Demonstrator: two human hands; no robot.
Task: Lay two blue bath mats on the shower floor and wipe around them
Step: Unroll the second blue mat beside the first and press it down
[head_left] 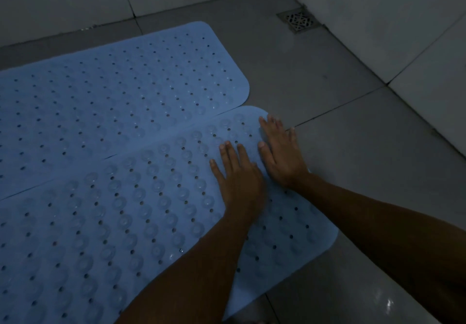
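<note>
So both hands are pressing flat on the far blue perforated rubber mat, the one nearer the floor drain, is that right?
Not quite. The head view shows the left hand and right hand pressing flat on the near blue perforated rubber mat, at its rounded end. The far blue perforated rubber mat, the one nearer the square metal floor drain, is untouched.
</note>
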